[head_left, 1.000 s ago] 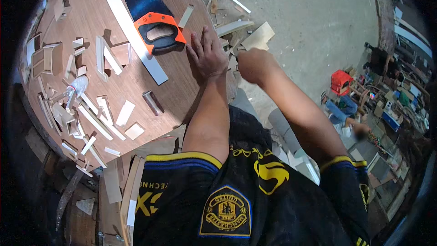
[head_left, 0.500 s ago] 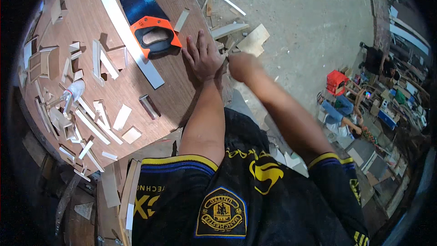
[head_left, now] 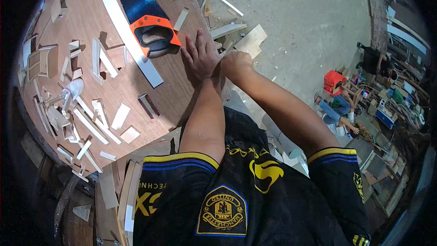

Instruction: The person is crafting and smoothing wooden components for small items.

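Note:
My left hand [head_left: 203, 60] lies flat at the right edge of the wooden tabletop [head_left: 177, 89], fingers stretched toward the far side. Right beside it, at that edge, my right hand [head_left: 236, 65] is closed in a fist; whatever it may hold is hidden. Just left of my left fingers rests a handsaw [head_left: 157, 21] with an orange and black handle and a dark blade pointing away. A long white strip [head_left: 124, 32] lies along the saw's left side. Beyond my left fingertips sits a small narrow wood piece [head_left: 181, 19].
Several small wood offcuts and strips [head_left: 91, 125] litter the table's left half, with a white and grey object [head_left: 74, 89] among them. More scraps [head_left: 251, 42] lie on the concrete floor [head_left: 309, 23]. At right are a red crate [head_left: 333, 82], other people and piled clutter.
My right hand has moved slightly left and nearer to me, against my left wrist, and is no longer blurred. My left hand and the saw stay in place.

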{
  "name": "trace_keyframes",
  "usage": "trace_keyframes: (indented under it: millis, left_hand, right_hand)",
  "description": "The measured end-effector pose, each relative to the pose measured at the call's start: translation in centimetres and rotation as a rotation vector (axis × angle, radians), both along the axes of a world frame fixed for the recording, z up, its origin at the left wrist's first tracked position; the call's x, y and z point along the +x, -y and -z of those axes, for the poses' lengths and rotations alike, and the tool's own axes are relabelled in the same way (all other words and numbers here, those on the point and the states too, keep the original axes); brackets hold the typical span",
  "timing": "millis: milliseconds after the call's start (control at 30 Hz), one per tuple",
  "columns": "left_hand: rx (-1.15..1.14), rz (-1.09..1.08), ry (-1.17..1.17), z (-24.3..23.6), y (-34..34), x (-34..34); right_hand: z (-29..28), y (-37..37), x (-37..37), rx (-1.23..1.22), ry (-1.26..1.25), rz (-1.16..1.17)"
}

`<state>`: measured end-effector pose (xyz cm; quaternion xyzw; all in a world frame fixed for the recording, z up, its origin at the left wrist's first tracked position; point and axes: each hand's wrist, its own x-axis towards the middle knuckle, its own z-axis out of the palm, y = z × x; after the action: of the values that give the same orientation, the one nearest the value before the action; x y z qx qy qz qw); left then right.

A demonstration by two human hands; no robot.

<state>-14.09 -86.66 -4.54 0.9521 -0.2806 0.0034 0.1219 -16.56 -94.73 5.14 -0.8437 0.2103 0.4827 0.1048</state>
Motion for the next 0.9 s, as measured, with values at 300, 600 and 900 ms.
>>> trace_keyframes:
  millis: [300,600,900]
  left_hand:
    - [-0.032,0.015,0.111,2.3,-0.6,0.0]
    - [-0.095,0.021,-0.004,1.0,0.7,0.7]
    - [-0.059,0.043,0.057,1.6,0.4,0.5]
  right_hand:
    - [-0.1,-0.4,0.9,-0.077,-0.041,0.272]
    - [1.2,-0.3,-0.2,-0.102,-0.019,0.315]
    - [2.1,1.9,-1.5,0.017,0.136,0.191]
